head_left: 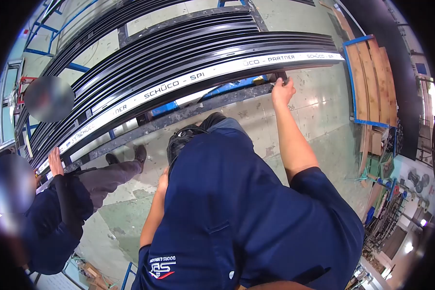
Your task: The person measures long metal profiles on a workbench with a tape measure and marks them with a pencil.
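My right hand (283, 91) is raised under the near edge of the stacked black profiles (203, 43). Its fingers close on a small dark block (278, 76) just beneath them. Along the nearest profile runs a white printed strip (174, 80) with SCHÜCO lettering. My left hand (163, 181) hangs low beside my hip, close to a black bag-like item (182, 141). My torso and clothing hide its fingers, so its grip does not show.
A co-worker's hand (56, 162) rests by the profiles' left end; another person stands behind the stack. Below the profiles runs a worn dark beam (217, 107). A blue-framed wooden panel (372, 82) stands at right, with shelving and materials further back.
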Demonstrator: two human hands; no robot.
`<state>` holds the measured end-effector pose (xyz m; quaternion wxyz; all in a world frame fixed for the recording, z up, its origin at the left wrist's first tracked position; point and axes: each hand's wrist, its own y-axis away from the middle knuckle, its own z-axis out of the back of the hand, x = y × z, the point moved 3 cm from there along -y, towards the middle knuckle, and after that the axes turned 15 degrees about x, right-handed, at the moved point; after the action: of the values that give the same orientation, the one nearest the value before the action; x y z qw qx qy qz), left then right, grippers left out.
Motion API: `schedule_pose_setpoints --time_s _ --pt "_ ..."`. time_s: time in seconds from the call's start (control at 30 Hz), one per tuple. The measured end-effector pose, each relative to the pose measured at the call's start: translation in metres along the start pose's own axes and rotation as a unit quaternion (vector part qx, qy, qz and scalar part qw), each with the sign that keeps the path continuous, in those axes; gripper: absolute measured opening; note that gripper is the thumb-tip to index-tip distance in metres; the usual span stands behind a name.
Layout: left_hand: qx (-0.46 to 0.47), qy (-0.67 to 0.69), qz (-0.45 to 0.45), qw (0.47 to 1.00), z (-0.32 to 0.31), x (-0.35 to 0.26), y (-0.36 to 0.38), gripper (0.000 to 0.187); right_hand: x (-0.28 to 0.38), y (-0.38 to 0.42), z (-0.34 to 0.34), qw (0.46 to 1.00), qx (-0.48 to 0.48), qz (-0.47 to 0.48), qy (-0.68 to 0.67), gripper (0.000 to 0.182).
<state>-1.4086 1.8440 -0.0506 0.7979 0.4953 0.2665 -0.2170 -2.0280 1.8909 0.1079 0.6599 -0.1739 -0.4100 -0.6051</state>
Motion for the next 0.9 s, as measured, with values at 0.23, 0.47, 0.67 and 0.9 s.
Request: schedule_pose_setpoints --time_s 0.23,0.47,0.67,0.9 --pt "0.087 0.243 0.080 0.963 0.052 -0.082 0.060 0.023 -0.088 -0.068 -0.026 0.915 -0.010 0.275 0.294 0.056" --pt "0.057 0.546 0.059 0.834 0.055 -0.131 0.066 0.031 -0.101 -0.088 -0.023 0.957 0.016 0.199 0.210 0.069" --pt "0.113 0.342 0.069 0.930 0.051 -0.134 0.064 0.039 -0.102 -0.093 -0.024 0.960 0.020 0.195 0.202 0.066" --pt "-0.074 0.172 -0.111 0.976 0.003 -0.080 0.035 0.042 -0.094 -0.086 -0.018 0.947 0.036 0.203 0.248 0.063"
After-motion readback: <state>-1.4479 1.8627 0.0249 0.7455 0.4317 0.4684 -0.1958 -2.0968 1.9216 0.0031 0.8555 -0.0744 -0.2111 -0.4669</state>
